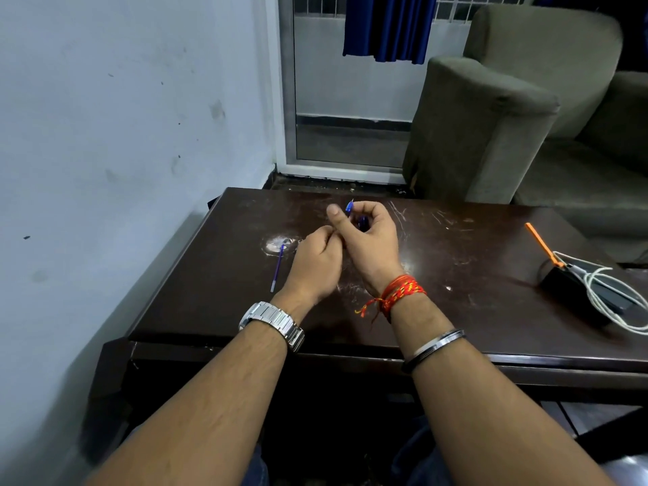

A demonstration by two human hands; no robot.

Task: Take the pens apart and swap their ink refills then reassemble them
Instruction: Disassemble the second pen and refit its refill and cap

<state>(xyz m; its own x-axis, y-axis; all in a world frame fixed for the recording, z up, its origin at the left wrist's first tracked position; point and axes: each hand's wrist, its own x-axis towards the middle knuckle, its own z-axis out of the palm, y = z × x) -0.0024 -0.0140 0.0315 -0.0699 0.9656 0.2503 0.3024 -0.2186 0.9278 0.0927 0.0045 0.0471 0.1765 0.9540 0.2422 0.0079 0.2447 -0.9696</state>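
With the right hand (368,236) clenched around the blue pen (349,206) and the left hand (317,261) pinching at its base, twist gently, keeping the loose refill (277,268) at nine o'clock undisturbed.

Dark brown wooden table (456,310), glossy, scuffed with pale scratches and a whitish round smear toward the left of the middle, set close against the wall on its left. Lying directly on it: 1 thin blue ink refill (277,268), left of the middle, its far end reaching onto the smear; and, well apart at the right edge, 1 black box-like object (575,292), too dark to identify, with a coiled white cable (610,296) draped over it and an orange stick-like piece (541,244) angling up from its far end.
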